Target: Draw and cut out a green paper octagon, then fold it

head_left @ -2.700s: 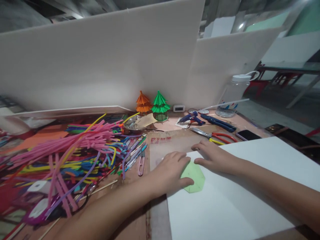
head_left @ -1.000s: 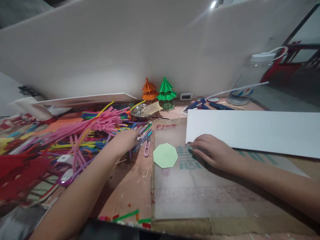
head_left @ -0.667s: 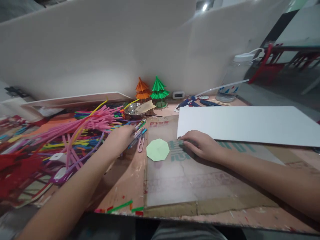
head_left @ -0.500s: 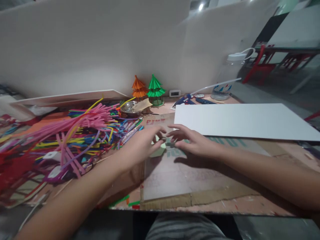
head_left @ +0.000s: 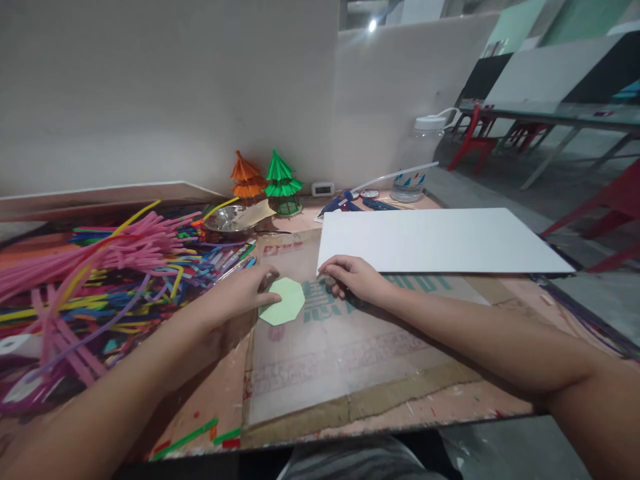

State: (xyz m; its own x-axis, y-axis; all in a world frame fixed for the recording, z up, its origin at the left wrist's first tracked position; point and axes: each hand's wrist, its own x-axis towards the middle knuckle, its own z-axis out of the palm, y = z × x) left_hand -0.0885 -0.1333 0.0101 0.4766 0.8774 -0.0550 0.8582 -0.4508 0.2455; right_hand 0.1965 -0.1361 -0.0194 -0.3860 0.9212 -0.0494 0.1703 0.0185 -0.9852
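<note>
A light green octagonal piece (head_left: pixel 285 303) lies on the plastic-covered cardboard sheet (head_left: pixel 345 353). My left hand (head_left: pixel 253 290) is at its left edge, thumb over the piece and fingers curved apart from the thumb; whether it grips the edge is hard to tell. At the near left corner of a white board (head_left: pixel 430 240), my right hand (head_left: pixel 350 277) has its fingers curled together at the corner; anything between the fingertips is too small to make out.
Pink, yellow and blue pipe cleaners (head_left: pixel 115 253) heap at the left. Along the back stand an orange tree (head_left: pixel 247 177), a green tree (head_left: pixel 283 183), a metal bowl (head_left: pixel 230 219), a glue gun (head_left: pixel 345 201) and a bottle (head_left: pixel 415 160).
My hands have moved apart, uncovering the green octagon. My right hand has come to the white board's corner. The view has shifted to the right.
</note>
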